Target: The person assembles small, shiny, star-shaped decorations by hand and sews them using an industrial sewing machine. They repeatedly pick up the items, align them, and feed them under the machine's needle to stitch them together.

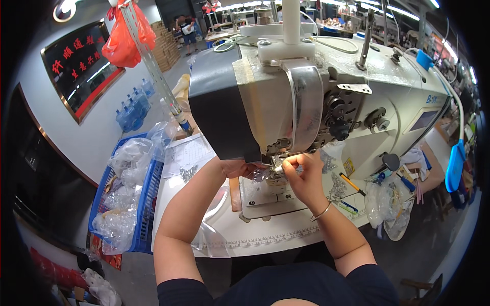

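Observation:
A large white sewing machine (270, 97) with a dark grey front cover stands before me. Under its head, beside the lit needle area, my left hand (237, 168) is closed on a clear, shiny plastic piece (260, 176). The machine head covers part of its fingers. Just to the right of the needle, my right hand (303, 176) is in a pinch, thumb against forefinger, at the right edge of the same piece. The metal machine bed (270, 206) lies below both hands. How the clear piece sits under the presser foot is too small to tell.
Left of the white table is a blue crate (145, 219) of plastic-wrapped items. Silvery butterfly-shaped pieces (189, 173), an orange pen (352, 183) and a green-and-blue tool (348, 206) lie on the table. A clear bag (385, 201) rests at its right edge. An orange-red bag (127, 41) hangs from a post.

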`<action>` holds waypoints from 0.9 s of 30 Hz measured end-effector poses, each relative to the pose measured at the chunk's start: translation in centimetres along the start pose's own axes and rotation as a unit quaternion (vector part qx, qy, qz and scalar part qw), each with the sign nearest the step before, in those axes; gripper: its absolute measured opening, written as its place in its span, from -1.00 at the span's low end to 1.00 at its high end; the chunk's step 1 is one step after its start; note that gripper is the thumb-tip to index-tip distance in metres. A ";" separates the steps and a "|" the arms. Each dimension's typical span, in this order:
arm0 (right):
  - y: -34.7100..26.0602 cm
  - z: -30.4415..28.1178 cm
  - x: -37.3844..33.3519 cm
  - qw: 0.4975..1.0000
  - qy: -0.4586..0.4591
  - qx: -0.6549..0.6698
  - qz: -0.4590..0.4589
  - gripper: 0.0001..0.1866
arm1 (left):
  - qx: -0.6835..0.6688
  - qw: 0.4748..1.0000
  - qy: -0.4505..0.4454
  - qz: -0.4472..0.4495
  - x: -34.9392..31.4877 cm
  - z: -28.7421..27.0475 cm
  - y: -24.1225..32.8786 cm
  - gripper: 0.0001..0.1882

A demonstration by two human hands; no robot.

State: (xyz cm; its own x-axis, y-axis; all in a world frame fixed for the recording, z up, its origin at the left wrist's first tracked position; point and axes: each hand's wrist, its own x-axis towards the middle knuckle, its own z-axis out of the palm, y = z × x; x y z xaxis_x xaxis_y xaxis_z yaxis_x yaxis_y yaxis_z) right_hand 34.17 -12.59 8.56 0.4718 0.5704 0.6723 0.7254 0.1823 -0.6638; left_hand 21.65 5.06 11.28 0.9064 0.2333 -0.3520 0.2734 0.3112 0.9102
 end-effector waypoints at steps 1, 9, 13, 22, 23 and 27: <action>0.0 0.0 0.0 1.000 0.002 -0.005 -0.002 -0.95 | -0.004 1.000 0.002 0.002 0.1 0.0 -0.1 -0.74; 0.0 0.3 0.2 0.999 0.008 -0.033 -0.004 -0.95 | -0.077 0.997 -0.021 -0.002 -0.4 -1.0 -0.8 -0.61; 0.2 0.5 0.2 0.999 0.024 -0.025 -0.012 -0.94 | -0.039 0.999 0.018 -0.007 -0.4 -0.1 -0.4 -0.69; 0.2 0.8 0.1 0.999 0.036 -0.006 -0.007 -0.94 | -0.010 0.998 0.049 0.027 -0.8 1.2 0.0 -0.74; 0.2 0.7 0.2 0.999 0.046 -0.015 -0.002 -0.94 | -0.008 0.999 0.043 0.026 -0.5 1.2 0.1 -0.74; 2.2 1.2 0.1 0.997 0.059 0.027 0.036 -0.91 | -0.025 0.999 0.006 0.021 1.8 0.1 -0.7 -0.75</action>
State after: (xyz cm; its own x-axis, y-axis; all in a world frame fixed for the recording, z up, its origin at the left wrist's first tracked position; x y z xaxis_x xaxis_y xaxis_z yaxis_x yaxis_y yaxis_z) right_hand 35.20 -11.15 6.72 0.5803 0.4853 0.6540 0.6605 0.1895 -0.7266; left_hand 23.12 5.14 10.09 0.9126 0.2581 -0.3172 0.2188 0.3473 0.9119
